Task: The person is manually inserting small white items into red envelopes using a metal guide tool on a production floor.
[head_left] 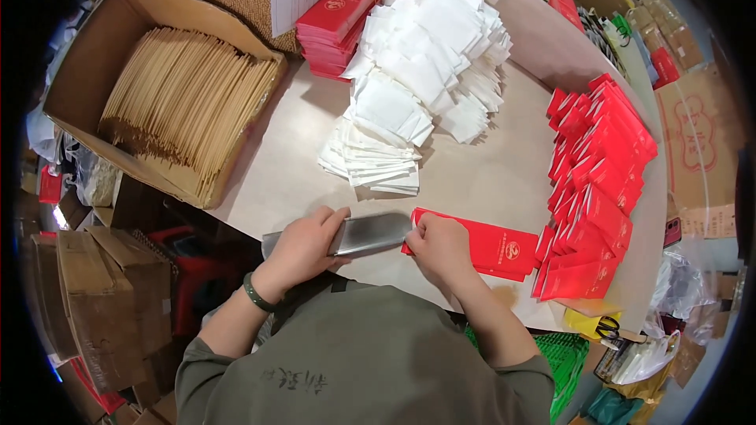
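My left hand (305, 245) is closed around a long grey metal trough (368, 234) with smooth, shiny sides, held near the table's front edge. The trough's right end meets the left end of a red paper sleeve (498, 250) with a gold emblem. My right hand (442, 245) has its fingers curled in at that end of the sleeve, pinching it beside the metal tip. Several red sleeves seem to lie stacked there. Whether the trough's tip is inside the sleeve is hidden by my right fingers.
White paper packets (425, 55) are heaped mid-table beside a stack of red sleeves (346, 8). An open cardboard box (83, 71) of thin wooden sticks stands left. Filled-looking red sleeves (594, 189) pile up at right, by the table's raised rim (543, 39). Scissors (607, 327) lie lower right.
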Motion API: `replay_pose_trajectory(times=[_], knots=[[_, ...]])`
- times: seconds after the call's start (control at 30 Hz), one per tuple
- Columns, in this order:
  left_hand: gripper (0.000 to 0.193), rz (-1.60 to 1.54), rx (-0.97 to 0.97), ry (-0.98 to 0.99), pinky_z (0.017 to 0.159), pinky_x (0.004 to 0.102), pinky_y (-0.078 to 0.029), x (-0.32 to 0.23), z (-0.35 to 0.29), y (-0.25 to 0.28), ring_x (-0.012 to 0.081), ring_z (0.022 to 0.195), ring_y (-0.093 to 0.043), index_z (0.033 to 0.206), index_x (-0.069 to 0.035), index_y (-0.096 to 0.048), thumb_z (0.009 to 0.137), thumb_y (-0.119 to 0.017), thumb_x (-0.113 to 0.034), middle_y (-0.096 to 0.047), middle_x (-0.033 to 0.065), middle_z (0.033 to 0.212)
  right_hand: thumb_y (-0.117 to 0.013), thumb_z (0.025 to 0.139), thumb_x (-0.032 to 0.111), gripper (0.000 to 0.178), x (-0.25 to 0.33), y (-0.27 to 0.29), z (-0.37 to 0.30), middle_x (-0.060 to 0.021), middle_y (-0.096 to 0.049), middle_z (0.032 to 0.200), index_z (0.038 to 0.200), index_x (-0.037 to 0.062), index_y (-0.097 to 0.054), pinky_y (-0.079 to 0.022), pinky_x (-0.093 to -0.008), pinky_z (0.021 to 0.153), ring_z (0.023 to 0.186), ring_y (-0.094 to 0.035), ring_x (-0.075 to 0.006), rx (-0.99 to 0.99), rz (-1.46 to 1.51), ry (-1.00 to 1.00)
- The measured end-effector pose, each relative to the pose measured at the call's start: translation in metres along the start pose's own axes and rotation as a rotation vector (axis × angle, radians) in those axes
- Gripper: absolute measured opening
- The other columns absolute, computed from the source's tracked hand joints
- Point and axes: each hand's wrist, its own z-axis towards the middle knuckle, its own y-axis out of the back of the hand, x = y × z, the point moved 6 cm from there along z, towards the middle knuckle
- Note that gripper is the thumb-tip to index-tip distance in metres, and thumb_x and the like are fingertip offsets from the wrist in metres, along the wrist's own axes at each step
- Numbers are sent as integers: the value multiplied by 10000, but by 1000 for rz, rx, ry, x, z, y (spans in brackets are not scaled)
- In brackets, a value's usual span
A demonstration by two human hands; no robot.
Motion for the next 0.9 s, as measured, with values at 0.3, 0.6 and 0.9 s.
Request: replay_pose_trajectory(times=[0.3, 0.6, 0.9], knots=[[619, 37, -157, -382, 787, 431, -518, -2, 11, 36, 362, 930, -625, 1220, -34, -582, 707, -848, -257, -617, 151, 1056, -648, 841, 152, 105, 39, 8, 33, -130, -663, 787, 846, 47, -648, -525, -435, 664, 749, -650, -343, -180, 11, 333], [301, 303, -670, 391, 806, 451, -521, 207, -32, 147, 406, 944, -639, 1133, -12, -663, 880, -684, -174, -672, 205, 1013, -673, 808, 84, 67, 6, 15, 68, -107, -607, 817, 847, 57, -625, -530, -421, 689, 813, -623, -319, -284, -174, 544], [272, 169, -528, 409, 784, 456, -520, 221, -25, 141, 399, 901, -653, 1161, 1, -633, 922, -619, -129, -687, 219, 922, -646, 800, 97, 68, 14, 28, 53, -115, -604, 787, 783, 55, -595, -520, -422, 660, 770, -624, -311, -154, -340, 514]])
